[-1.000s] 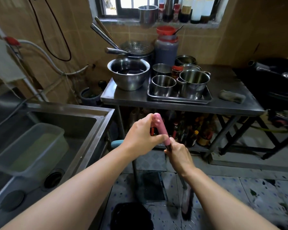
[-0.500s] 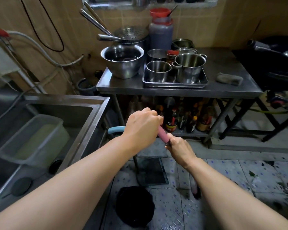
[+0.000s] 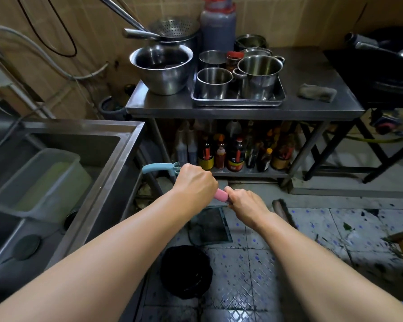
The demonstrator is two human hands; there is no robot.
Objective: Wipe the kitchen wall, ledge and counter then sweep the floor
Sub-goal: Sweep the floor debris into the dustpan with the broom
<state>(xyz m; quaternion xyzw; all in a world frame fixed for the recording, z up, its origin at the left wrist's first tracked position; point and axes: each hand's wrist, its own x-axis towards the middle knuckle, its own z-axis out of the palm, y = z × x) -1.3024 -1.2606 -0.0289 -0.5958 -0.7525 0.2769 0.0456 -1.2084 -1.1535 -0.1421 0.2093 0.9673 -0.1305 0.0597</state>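
Head view: pink broom handle [image 3: 220,194] inside both hands' curled fingers [image 3: 228,191].

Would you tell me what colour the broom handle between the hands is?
Pink, seen in the head view: the broom handle.

We count two hands, the left hand [image 3: 194,181] and the right hand [image 3: 245,201], on one pink handle [image 3: 220,195]. On the tabletop [image 3: 242,107] we see one large steel bowl [image 3: 161,68], one colander [image 3: 174,28], one tray [image 3: 237,100], one tall dark jar [image 3: 218,25] and one folded cloth [image 3: 317,92]. We cannot count the steel pots or the bottles on the shelf [image 3: 247,174] exactly. One plastic tub [image 3: 39,182] sits in one sink [image 3: 84,123].
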